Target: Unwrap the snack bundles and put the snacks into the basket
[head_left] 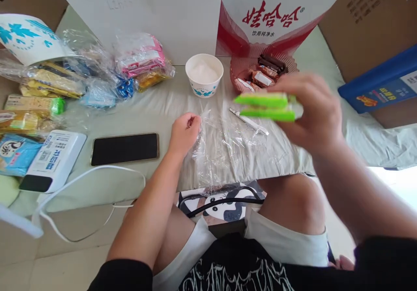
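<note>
Knees and white shorts (283, 243) sit closest to the lens at 6 o'clock, black printed shirt below them, a panda-print item (224, 204) between the legs

Right hand (312, 113) raised at 3 o'clock, above the tabletop (130, 182), fingers curled closed around a green wafer stack (265, 107): two bright green layers with a pale layer between, held level, motion-blurred. Thumb position hidden behind the stack

Left hand (184, 132) at centre, fingers pinched shut on the edge of a clear plastic wrapper (224, 145). Wrapper lies crumpled and flat on the grey-green cloth, spreading from the hand toward 4 o'clock, lower edge hanging over the tabletop rim

Small knife (249, 121) lies on the cloth just past the wrapper, directly under the green stack, blade end toward 4 o'clock

At 12 o'clock: white paper cup (204, 74) with blue pattern, filled with something white. Just beside it toward 1 o'clock, a pink fluted dish (239, 67) holding wrapped chocolates. Behind both, a white and red carton (276, 17) with red characters

At 9 o'clock: black phone (124, 148) face up, screen dark, near the left hand but not touching. Further left a white power bank (54, 158) with a white cable (94, 186) looping off the tabletop edge

At 10–11 o'clock: pile of bagged snack packs (97, 74), pink, yellow, blue wrappers

At 2 o'clock: brown cardboard box (368, 21) with a blue box (381, 82) leaning on it
</note>
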`<state>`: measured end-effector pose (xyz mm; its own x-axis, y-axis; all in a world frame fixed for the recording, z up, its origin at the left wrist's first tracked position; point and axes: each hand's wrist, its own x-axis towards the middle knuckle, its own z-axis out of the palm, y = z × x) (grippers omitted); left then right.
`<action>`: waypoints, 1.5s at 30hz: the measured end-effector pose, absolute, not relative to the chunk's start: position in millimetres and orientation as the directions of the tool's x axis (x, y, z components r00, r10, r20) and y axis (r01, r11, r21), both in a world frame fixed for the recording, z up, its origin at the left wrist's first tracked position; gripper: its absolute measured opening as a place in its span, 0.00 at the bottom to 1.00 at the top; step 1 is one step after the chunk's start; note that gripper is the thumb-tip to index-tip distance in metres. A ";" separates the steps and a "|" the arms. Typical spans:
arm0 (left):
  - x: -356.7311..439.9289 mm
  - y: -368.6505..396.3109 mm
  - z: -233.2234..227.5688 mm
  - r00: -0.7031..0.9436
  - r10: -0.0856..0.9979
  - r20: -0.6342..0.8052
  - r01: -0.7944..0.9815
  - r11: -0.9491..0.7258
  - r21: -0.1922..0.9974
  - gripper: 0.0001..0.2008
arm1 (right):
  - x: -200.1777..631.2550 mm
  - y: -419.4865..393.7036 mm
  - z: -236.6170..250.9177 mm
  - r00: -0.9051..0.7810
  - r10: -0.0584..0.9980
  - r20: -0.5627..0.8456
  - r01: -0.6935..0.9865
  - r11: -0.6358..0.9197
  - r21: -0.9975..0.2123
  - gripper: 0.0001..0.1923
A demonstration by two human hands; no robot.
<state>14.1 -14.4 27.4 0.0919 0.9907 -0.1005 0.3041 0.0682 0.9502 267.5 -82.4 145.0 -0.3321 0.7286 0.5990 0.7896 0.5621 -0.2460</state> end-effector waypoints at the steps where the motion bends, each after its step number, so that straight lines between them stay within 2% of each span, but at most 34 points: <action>1: 12.8 -14.7 26.8 0.109 0.990 -0.090 0.311 0.052 0.949 0.11 | 277.4 -58.6 149.1 -0.330 0.748 0.575 0.836 0.514 -0.190 0.17; 4: 10.3 -16.5 27.0 0.147 0.986 -0.079 0.346 0.023 0.938 0.10 | 307.4 20.4 150.3 -0.294 0.850 0.437 0.933 0.354 -0.061 0.15; 8: 10.1 -19.2 30.5 0.178 0.982 -0.069 0.362 0.001 0.932 0.11 | 330.0 108.7 130.7 -0.376 0.899 0.225 0.925 0.377 0.043 0.08; 12: 12.2 -20.2 32.1 0.183 0.981 -0.061 0.376 -0.012 0.927 0.11 | 326.6 146.6 112.8 -0.332 0.929 0.163 0.943 0.330 0.042 0.25; 14: 13.9 -20.2 32.5 0.195 0.979 -0.056 0.375 -0.022 0.927 0.11 | 320.7 145.9 111.5 -0.295 0.940 0.171 0.954 0.299 0.003 0.25; 16: 15.9 -19.7 33.1 0.201 0.978 -0.052 0.366 -0.026 0.930 0.11 | 312.8 132.4 113.8 -0.247 0.947 0.207 0.965 0.259 -0.033 0.16; 19: 18.2 -18.2 34.2 0.200 0.978 -0.049 0.347 -0.024 0.938 0.10 | 293.9 86.7 113.9 -0.242 0.922 0.302 0.955 0.282 -0.096 0.21; 21: 18.6 -17.4 35.1 0.210 0.977 -0.043 0.337 -0.031 0.941 0.10 | 275.7 41.3 104.6 -0.256 0.897 0.361 0.890 0.364 -0.273 0.17; 23: 17.5 -17.6 35.9 0.229 0.973 -0.032 0.335 -0.048 0.941 0.10 | 255.7 -8.5 86.0 -0.305 0.892 0.333 0.797 0.430 -0.424 0.16; 25: 14.9 -18.8 36.3 0.244 0.969 -0.027 0.329 -0.056 0.942 0.11 | 238.2 -53.3 62.4 -0.349 0.880 0.322 0.749 0.469 -0.468 0.15; 28: 9.0 -20.4 36.5 0.229 0.973 -0.026 0.316 -0.050 0.947 0.11 | 225.3 -96.2 33.8 -0.228 0.908 0.352 0.783 0.386 -0.488 0.09; 33: -0.3 -14.6 34.6 0.144 0.990 -0.007 0.354 -0.045 0.934 0.11 | 236.8 -107.1 28.6 -0.233 0.914 0.331 0.783 0.379 -0.493 0.11; 35: -2.7 -10.8 31.8 0.103 0.995 -0.012 0.365 -0.026 0.930 0.12 | 241.6 -102.9 31.8 -0.172 0.934 0.314 0.784 0.323 -0.530 0.13; 39: -3.3 -8.5 27.2 0.128 0.992 -0.014 0.265 -0.021 0.964 0.13 | 242.8 -96.2 31.6 0.067 0.957 0.283 0.730 0.146 -0.668 0.11; 42: 0.1 -11.1 30.0 0.226 0.967 -0.115 0.178 0.075 0.981 0.15 | 244.3 -95.5 32.7 0.021 0.970 0.242 0.600 0.182 -0.779 0.17; 45: 4.4 -12.4 35.0 0.224 0.954 -0.201 0.197 0.158 0.968 0.19 | 250.9 -99.9 40.2 0.033 0.990 0.137 0.464 0.107 -0.879 0.20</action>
<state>4.4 -12.4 35.0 0.2242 0.9535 -0.2013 0.1968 0.1580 0.9676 250.9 -99.9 40.2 0.0327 0.9900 0.1373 0.4640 0.1066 -0.8794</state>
